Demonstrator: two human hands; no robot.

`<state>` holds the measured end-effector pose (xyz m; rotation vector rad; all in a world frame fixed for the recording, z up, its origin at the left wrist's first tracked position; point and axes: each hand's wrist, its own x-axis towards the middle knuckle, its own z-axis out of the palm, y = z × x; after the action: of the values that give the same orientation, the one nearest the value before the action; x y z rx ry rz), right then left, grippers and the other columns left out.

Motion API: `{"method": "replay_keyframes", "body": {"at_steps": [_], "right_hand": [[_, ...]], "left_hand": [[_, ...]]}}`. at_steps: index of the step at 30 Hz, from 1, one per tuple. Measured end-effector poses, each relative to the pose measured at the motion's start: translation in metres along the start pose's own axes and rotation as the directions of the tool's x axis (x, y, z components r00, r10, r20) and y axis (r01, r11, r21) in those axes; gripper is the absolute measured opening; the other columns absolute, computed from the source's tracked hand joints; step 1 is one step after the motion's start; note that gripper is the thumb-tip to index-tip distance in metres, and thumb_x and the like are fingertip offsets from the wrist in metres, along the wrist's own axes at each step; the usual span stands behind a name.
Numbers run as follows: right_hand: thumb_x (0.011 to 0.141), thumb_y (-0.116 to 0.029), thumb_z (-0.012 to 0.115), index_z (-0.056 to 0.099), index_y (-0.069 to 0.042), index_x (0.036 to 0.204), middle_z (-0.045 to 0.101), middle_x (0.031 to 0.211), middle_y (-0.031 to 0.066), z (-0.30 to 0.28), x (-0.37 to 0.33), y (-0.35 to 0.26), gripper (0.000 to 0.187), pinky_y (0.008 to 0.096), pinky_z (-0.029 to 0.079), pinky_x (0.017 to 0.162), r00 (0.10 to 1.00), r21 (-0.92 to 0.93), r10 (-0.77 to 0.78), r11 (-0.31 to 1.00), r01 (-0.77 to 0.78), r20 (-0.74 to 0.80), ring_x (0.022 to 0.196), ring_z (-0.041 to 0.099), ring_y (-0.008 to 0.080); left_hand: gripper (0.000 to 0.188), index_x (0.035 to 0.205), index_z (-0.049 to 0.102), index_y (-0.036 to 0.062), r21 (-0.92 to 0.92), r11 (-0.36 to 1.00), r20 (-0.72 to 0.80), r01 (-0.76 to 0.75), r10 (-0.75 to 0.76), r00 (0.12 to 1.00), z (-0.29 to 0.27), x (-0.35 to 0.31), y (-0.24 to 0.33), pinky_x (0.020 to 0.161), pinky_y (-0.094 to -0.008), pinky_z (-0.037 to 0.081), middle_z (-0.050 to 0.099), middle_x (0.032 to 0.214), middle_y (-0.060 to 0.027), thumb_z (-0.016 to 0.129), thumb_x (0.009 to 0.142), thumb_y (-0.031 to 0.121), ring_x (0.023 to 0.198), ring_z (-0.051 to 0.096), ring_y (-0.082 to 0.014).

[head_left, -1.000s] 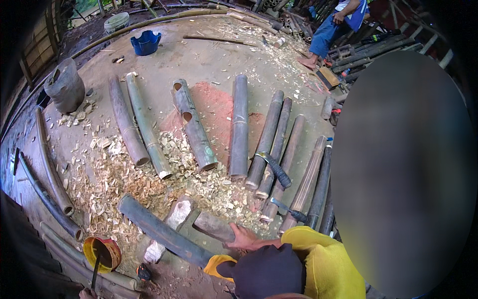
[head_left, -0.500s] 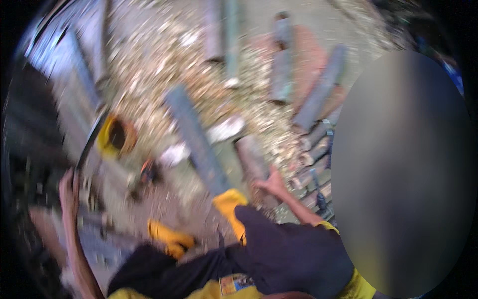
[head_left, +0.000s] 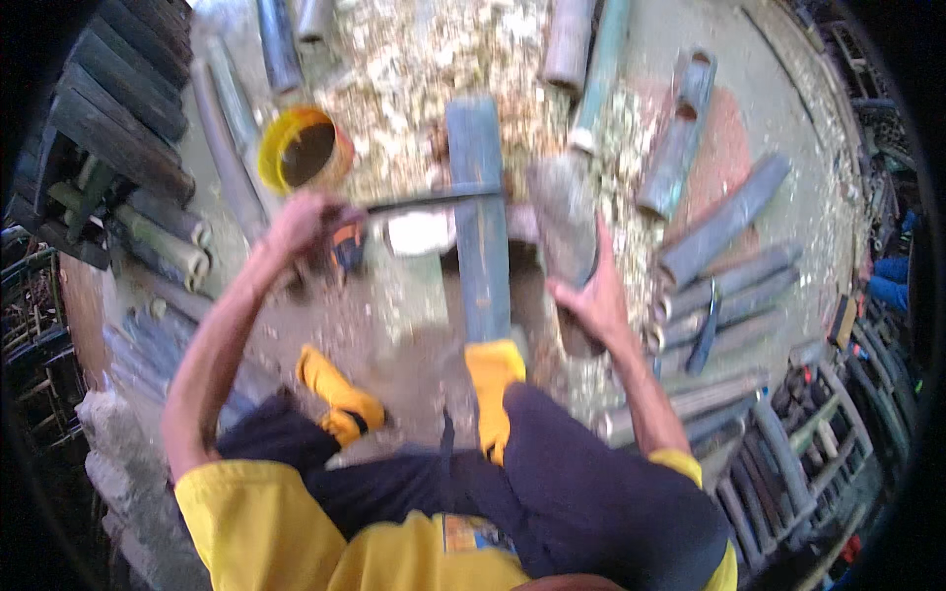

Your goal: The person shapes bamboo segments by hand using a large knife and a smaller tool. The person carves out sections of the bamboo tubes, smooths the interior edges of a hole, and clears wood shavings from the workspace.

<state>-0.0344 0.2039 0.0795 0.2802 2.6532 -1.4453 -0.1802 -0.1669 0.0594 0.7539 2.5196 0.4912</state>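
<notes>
My left hand (head_left: pixel 310 231) is closed round the handle end of a long knife (head_left: pixel 424 203). The dark blade lies level across the upper half of a long blue-grey piece of bamboo (head_left: pixel 483 266); whether it touches or hovers cannot be told. My right hand (head_left: pixel 599 300) grips a thick grey-brown length of wood or bamboo (head_left: pixel 564 212), just right of the blue-grey piece. My foot in a yellow sock (head_left: pixel 495 379) is at the near end of that piece. Beneath its middle is a support with a whitish part (head_left: pixel 422 234).
A yellow bucket (head_left: pixel 281 158) stands beyond my left hand, with an orange-and-black object (head_left: pixel 347 246) nearby. Wood chips (head_left: pixel 443 49) cover the far floor. Bamboo tubes (head_left: pixel 724 222) lie at right, others at left. A rack of pieces (head_left: pixel 788 453) stands lower right.
The view has swung left. My left hand has come inward from the far left, bringing the knife from upright to level across the blue-grey bamboo. My right hand keeps its grip.
</notes>
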Motion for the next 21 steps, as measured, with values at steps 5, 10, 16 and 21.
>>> {"method": "replay_keyframes", "body": {"at_steps": [5, 10, 16, 21], "right_hand": [[0.063, -0.021, 0.073, 0.007, -0.009, 0.142, 0.039, 0.132, 0.0253, 0.006, 0.008, -0.006, 0.104, 0.0407, 0.035, 0.101, 0.996, 0.052, 0.047, 0.997, -0.050, 0.074, 0.119, 0.044, 0.0378], [0.063, -0.017, 0.074, 0.009, -0.010, 0.143, 0.037, 0.135, 0.0247, 0.015, 0.017, 0.007, 0.103, 0.0405, 0.039, 0.098, 0.997, -0.023, -0.054, 0.998, 0.055, 0.061, 0.116, 0.047, 0.0379], [0.063, -0.016, 0.073, 0.008, -0.010, 0.143, 0.045, 0.127, 0.0266, 0.013, 0.020, 0.000, 0.103, 0.0390, 0.045, 0.091, 0.995, 0.009, 0.012, 1.000, -0.013, 0.100, 0.107, 0.055, 0.0371], [0.063, -0.015, 0.073, 0.008, -0.010, 0.143, 0.046, 0.125, 0.0275, 0.014, 0.020, 0.001, 0.103, 0.0403, 0.043, 0.093, 0.992, 0.002, 0.036, 0.999, -0.036, 0.121, 0.110, 0.052, 0.0387]], "left_hand": [[0.027, 0.085, 0.065, 0.0042, 0.094, 0.994, -0.020, -0.047, 0.049, 0.999, -0.012, 0.005, -0.003, 0.066, -0.0410, 0.047, 0.060, 0.080, -0.0153, 0.056, 0.086, 0.030, 0.074, 0.059, -0.0331], [0.024, 0.081, 0.063, 0.0039, 0.025, 0.997, -0.135, -0.072, 0.075, 0.988, -0.015, 0.003, -0.008, 0.064, -0.0413, 0.047, 0.058, 0.076, -0.0154, 0.058, 0.084, 0.027, 0.073, 0.058, -0.0347], [0.030, 0.075, 0.054, 0.0013, 0.063, 0.994, -0.040, -0.093, 0.096, 0.995, -0.010, 0.018, -0.010, 0.059, -0.0417, 0.041, 0.050, 0.071, -0.0156, 0.054, 0.087, 0.029, 0.068, 0.053, -0.0351], [0.031, 0.076, 0.053, 0.0013, 0.109, 0.987, -0.028, -0.121, 0.124, 0.992, -0.012, 0.019, -0.014, 0.059, -0.0432, 0.041, 0.048, 0.070, -0.0155, 0.053, 0.088, 0.030, 0.068, 0.052, -0.0358]]}}
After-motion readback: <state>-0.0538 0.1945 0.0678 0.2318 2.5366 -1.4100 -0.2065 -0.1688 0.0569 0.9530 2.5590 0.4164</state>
